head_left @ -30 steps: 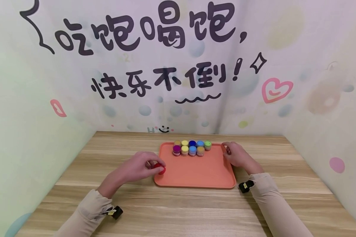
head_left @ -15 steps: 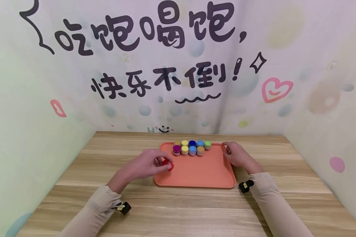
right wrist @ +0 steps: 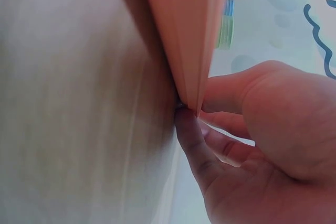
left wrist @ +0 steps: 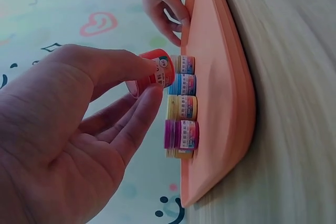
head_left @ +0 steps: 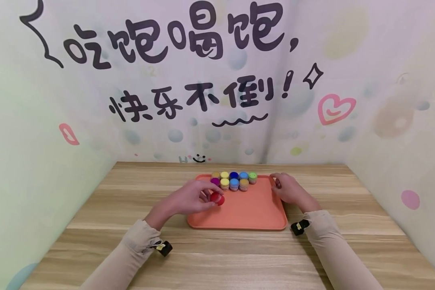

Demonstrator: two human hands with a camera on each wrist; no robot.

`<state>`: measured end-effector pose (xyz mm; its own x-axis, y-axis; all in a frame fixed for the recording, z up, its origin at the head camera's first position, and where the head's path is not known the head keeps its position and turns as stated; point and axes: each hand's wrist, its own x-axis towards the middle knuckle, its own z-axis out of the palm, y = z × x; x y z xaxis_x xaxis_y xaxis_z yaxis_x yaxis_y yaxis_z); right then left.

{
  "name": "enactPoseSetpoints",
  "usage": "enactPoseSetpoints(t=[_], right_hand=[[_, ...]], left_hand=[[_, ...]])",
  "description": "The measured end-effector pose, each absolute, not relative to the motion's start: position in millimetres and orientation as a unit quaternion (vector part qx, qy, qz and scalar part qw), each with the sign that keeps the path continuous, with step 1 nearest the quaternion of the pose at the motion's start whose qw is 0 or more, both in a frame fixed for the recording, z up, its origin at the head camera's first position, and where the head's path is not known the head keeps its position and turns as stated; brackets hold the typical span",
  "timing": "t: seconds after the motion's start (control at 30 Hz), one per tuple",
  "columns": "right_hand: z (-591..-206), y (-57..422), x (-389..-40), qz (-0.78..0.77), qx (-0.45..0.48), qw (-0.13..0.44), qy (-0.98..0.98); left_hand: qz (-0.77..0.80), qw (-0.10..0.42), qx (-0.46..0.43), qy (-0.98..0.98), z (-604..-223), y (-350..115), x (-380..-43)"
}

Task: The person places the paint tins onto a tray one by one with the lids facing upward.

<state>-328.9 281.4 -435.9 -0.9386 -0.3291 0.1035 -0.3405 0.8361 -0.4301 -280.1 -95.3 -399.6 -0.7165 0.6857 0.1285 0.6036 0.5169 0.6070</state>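
My left hand point(head_left: 193, 197) pinches a small red paint jar point(head_left: 218, 198) between thumb and fingers, above the left part of an orange tray point(head_left: 251, 211). In the left wrist view the red jar point(left wrist: 167, 71) is tilted and its label shows partly under the thumb. My right hand point(head_left: 289, 188) grips the tray's right rim near the far corner. The right wrist view has the thumb on one side of the tray edge point(right wrist: 184, 40) and a finger point(right wrist: 194, 142) on the other. In the head view my left fingers partly cover the purple jar point(head_left: 215, 182).
Two rows of small jars stand upright along the tray's far side, among them a yellow jar point(head_left: 224, 184), a light blue jar point(head_left: 234, 184) and a green jar point(head_left: 252, 177). The tray lies on a wooden table point(head_left: 217, 257). A printed curtain point(head_left: 159, 141) hangs behind.
My left hand has carried the red jar rightward and slightly away, from the tray's left edge to over the tray, close to the jars. The right hand has kept its place on the rim.
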Motion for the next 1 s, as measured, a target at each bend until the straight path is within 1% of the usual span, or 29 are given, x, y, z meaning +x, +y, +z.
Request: enactPoseSetpoints(t=[0.33, 0.8, 1.0], right_hand=[[-436, 283, -330, 0.226, 0.169, 0.011, -0.959], [-437, 282, -330, 0.230, 0.171, 0.003, -0.958], [-435, 282, -330, 0.226, 0.171, 0.002, -0.959]], left_hand=[[0.322, 0.054, 0.372, 0.869, -398, -76, -289], [0.327, 0.026, 0.400, 0.856, -397, -48, -304], [0.327, 0.022, 0.392, 0.860, -399, -35, -310]])
